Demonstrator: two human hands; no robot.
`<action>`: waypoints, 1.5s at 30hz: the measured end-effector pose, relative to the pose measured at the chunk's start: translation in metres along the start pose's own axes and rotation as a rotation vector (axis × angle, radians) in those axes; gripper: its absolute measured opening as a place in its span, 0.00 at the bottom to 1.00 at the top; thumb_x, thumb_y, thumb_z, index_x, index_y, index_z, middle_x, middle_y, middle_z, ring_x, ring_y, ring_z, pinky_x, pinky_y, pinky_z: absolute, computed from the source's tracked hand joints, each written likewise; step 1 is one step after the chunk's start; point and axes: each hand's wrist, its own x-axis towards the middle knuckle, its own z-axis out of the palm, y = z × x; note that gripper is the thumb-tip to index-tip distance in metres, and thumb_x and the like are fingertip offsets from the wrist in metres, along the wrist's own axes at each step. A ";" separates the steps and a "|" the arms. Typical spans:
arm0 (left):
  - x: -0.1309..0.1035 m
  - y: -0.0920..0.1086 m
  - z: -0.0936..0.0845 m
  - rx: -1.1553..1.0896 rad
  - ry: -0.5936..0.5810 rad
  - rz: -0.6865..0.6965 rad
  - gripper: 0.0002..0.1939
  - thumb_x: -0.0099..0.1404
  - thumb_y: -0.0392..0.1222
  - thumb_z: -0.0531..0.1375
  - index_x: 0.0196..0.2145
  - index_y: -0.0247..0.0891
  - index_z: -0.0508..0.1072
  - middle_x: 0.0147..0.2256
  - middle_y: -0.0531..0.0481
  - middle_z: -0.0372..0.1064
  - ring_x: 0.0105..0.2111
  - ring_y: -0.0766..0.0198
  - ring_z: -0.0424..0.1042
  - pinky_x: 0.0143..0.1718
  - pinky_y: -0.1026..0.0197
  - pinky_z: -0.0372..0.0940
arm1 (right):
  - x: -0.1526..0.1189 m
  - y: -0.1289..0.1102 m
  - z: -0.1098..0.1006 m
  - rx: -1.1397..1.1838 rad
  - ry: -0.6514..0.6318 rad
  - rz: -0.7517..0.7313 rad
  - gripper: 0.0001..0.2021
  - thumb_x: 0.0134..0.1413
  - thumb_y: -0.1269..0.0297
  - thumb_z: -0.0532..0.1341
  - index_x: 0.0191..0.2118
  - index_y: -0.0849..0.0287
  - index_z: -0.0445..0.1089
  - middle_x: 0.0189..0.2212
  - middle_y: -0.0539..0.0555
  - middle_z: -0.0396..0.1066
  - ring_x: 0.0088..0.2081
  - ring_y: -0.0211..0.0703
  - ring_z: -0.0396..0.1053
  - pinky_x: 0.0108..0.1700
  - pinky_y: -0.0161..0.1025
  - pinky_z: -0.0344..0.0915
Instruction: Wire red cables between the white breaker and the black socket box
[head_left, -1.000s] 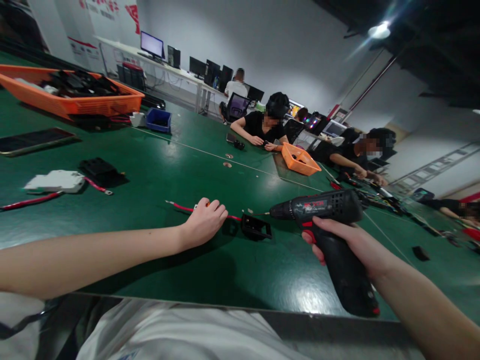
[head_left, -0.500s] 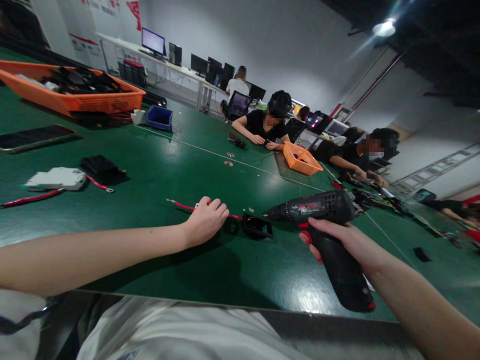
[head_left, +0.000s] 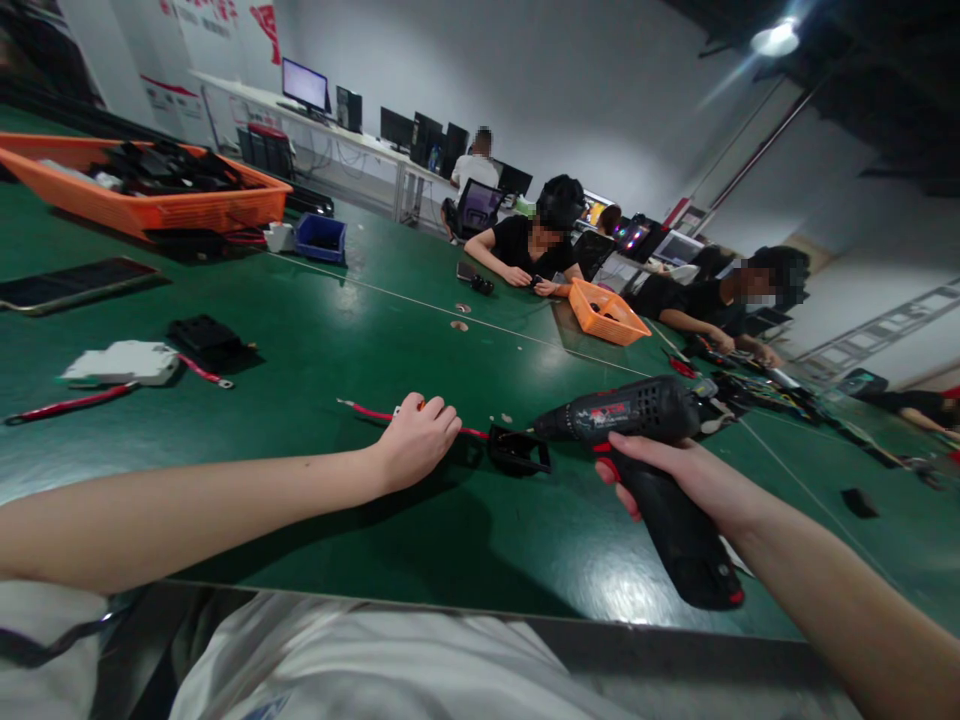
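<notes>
Lying between hands (head_left: 420, 440) (head_left: 701, 480): black housing (head_left: 516, 460)

drill (head_left: 622, 410) right of housing (head_left: 505, 453) | phone (head_left: 79, 284) left on table (head_left: 352, 340) | basket (head_left: 195, 209) behind phone

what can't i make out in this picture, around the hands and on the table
All in the head view:
- Middle of the piece with the red wires: hidden by the left hand.
- Whether the power drill touches anything inside the black housing: too small and dark.
- One end of the phone: cut off by the left edge.
- What the blue bin holds: too dark.
</notes>
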 end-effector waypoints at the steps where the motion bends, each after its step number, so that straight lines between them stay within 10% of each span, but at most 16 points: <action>1: 0.000 0.000 0.000 -0.001 -0.002 -0.002 0.12 0.72 0.34 0.50 0.43 0.34 0.73 0.39 0.40 0.70 0.39 0.52 0.64 0.38 0.49 0.51 | 0.000 0.000 0.000 0.002 0.000 0.002 0.18 0.49 0.50 0.71 0.33 0.63 0.73 0.27 0.57 0.76 0.19 0.37 0.69 0.20 0.33 0.68; 45: 0.000 0.001 0.003 0.052 0.032 0.003 0.09 0.71 0.34 0.52 0.43 0.34 0.72 0.39 0.42 0.71 0.39 0.52 0.65 0.38 0.49 0.52 | 0.003 -0.002 0.003 0.031 0.002 0.050 0.16 0.49 0.52 0.71 0.32 0.61 0.71 0.24 0.55 0.75 0.19 0.37 0.69 0.19 0.33 0.69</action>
